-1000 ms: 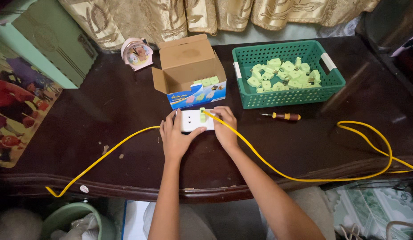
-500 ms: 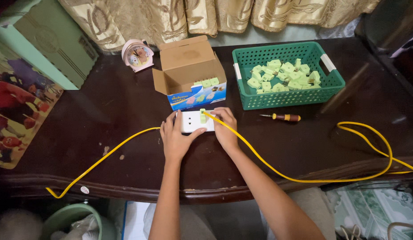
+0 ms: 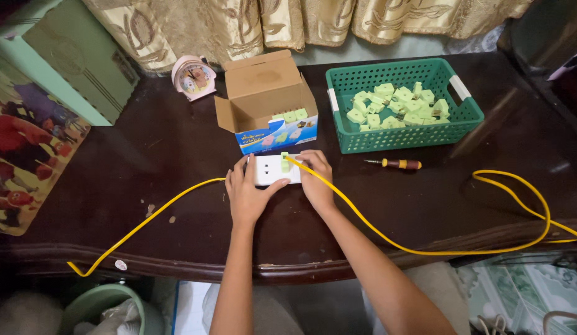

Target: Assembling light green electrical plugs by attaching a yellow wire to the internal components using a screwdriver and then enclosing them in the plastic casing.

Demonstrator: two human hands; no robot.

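Both hands grasp a white socket block on the dark table, just in front of the open cardboard box. Left hand cups its left end, right hand pinches the green plug with the yellow cable. Screwdriver right of the block; green basket beside the box.

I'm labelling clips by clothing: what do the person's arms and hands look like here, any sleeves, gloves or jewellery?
Both forearms are bare up to the frame edge, no sleeves showing. The left hand and right hand wear no gloves; no rings, watch or bracelet visible.
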